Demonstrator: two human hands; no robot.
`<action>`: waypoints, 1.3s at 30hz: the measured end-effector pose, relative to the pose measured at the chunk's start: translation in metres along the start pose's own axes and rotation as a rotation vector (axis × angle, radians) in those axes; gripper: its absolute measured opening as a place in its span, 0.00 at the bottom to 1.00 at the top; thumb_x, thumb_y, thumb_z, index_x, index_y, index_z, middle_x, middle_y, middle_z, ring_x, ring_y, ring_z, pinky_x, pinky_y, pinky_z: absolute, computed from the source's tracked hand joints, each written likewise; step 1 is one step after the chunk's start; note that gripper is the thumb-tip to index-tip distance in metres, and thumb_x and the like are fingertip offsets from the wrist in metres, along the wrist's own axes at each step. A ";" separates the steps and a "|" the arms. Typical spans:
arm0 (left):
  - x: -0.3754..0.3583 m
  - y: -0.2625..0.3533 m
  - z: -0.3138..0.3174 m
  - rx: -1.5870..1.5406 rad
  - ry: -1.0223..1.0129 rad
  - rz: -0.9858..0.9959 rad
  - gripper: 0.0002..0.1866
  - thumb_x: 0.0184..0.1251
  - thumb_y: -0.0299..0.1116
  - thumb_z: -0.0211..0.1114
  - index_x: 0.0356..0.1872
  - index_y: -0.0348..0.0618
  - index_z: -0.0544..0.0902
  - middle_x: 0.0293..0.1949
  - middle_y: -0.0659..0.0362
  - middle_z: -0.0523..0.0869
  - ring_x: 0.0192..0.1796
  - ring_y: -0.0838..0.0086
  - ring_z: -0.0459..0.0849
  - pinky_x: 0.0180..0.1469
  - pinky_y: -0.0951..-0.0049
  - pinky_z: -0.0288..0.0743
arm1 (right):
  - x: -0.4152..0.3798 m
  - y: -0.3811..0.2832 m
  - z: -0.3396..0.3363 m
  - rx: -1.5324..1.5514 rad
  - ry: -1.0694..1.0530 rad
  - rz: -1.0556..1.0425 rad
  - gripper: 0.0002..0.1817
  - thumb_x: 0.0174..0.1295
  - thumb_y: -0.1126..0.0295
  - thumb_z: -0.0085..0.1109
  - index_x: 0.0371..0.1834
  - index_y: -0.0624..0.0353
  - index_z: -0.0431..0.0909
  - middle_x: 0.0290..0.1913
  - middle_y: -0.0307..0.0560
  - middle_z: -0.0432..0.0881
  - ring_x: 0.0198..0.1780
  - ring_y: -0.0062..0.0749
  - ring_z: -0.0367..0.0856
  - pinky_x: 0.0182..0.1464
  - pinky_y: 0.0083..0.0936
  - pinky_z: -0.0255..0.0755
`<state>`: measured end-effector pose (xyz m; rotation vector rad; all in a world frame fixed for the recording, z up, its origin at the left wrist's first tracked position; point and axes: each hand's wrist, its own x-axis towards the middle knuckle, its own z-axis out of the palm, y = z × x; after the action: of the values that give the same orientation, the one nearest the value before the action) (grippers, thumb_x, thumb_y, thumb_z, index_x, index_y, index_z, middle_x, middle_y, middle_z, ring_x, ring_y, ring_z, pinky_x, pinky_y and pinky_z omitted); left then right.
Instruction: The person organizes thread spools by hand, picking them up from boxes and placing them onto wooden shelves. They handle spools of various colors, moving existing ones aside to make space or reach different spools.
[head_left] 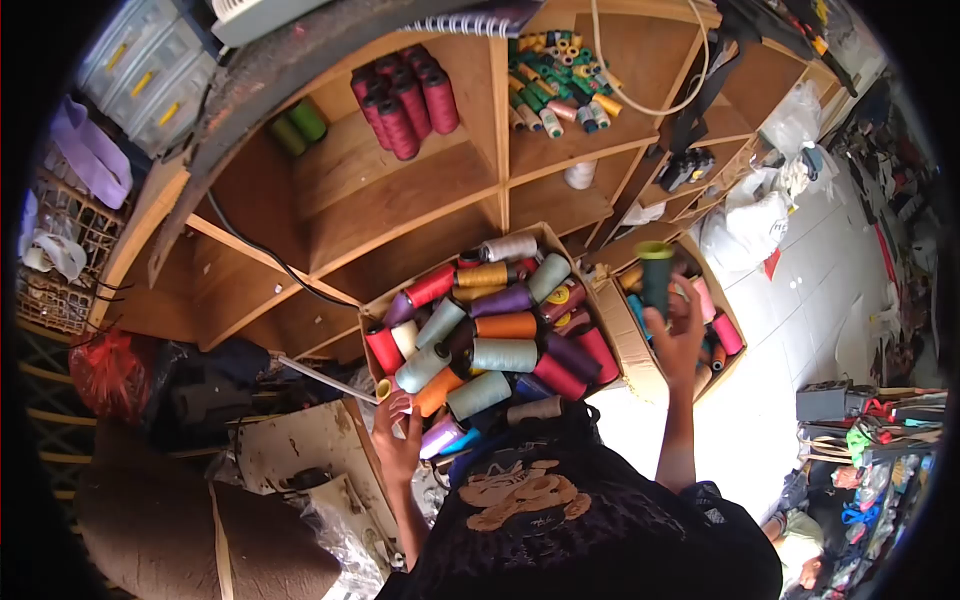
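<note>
In my right hand is a dark green thread spool with a yellow-green rim, held upright above the smaller cardboard box. That box contains more spools, among them a pink one. My left hand is at the near left corner of a larger cardboard box, its fingers closed around a small spool with a yellow rim, mostly hidden by the hand. Beside those fingers lies an orange spool. Many coloured thread cones, such as a pale green one, fill the larger box.
Behind the boxes stands a wooden shelf holding crimson cones, green cones and a pile of small spools. A black cable crosses its front. White plastic bags lie right; a brown padded shape is at left.
</note>
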<state>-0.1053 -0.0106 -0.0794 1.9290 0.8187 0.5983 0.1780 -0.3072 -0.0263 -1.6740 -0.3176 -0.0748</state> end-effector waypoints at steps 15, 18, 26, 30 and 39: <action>0.129 0.159 -0.002 -0.244 -0.101 0.392 0.27 0.58 0.25 0.68 0.59 0.34 0.71 0.49 0.41 0.81 0.54 0.46 0.81 0.54 0.59 0.74 | 0.040 -0.124 0.226 0.258 -0.879 -0.220 0.28 0.54 0.74 0.71 0.58 0.63 0.70 0.47 0.42 0.79 0.47 0.23 0.79 0.40 0.19 0.76; 0.186 0.134 0.002 -0.082 0.098 0.451 0.34 0.54 0.26 0.71 0.63 0.35 0.66 0.53 0.37 0.78 0.59 0.42 0.76 0.56 0.55 0.73 | 0.067 -0.109 0.288 0.322 -0.790 -0.286 0.29 0.56 0.70 0.70 0.60 0.63 0.69 0.46 0.46 0.81 0.42 0.26 0.83 0.39 0.20 0.79; 0.311 0.039 0.020 0.454 0.262 0.187 0.58 0.53 0.67 0.64 0.76 0.44 0.45 0.65 0.33 0.65 0.66 0.38 0.66 0.66 0.41 0.58 | 0.180 -0.043 0.491 -0.101 -0.522 -0.425 0.24 0.48 0.69 0.71 0.46 0.68 0.72 0.46 0.63 0.80 0.48 0.51 0.82 0.49 0.37 0.77; 0.310 0.048 0.027 0.604 0.334 0.149 0.58 0.50 0.68 0.65 0.77 0.63 0.41 0.62 0.35 0.69 0.65 0.40 0.68 0.67 0.41 0.57 | 0.207 -0.025 0.550 -0.244 -0.401 -0.389 0.25 0.48 0.69 0.70 0.47 0.68 0.71 0.47 0.63 0.79 0.49 0.52 0.81 0.51 0.37 0.76; 0.314 0.044 0.027 0.674 0.293 0.164 0.59 0.46 0.63 0.67 0.77 0.58 0.44 0.61 0.37 0.70 0.64 0.44 0.68 0.67 0.46 0.57 | 0.222 -0.005 0.574 -0.325 -0.301 -0.305 0.28 0.48 0.71 0.69 0.51 0.69 0.68 0.50 0.66 0.77 0.53 0.55 0.78 0.54 0.38 0.73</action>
<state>0.1331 0.1934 -0.0291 2.5757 1.1594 0.7842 0.3113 0.2937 -0.0455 -1.9488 -0.8233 -0.1059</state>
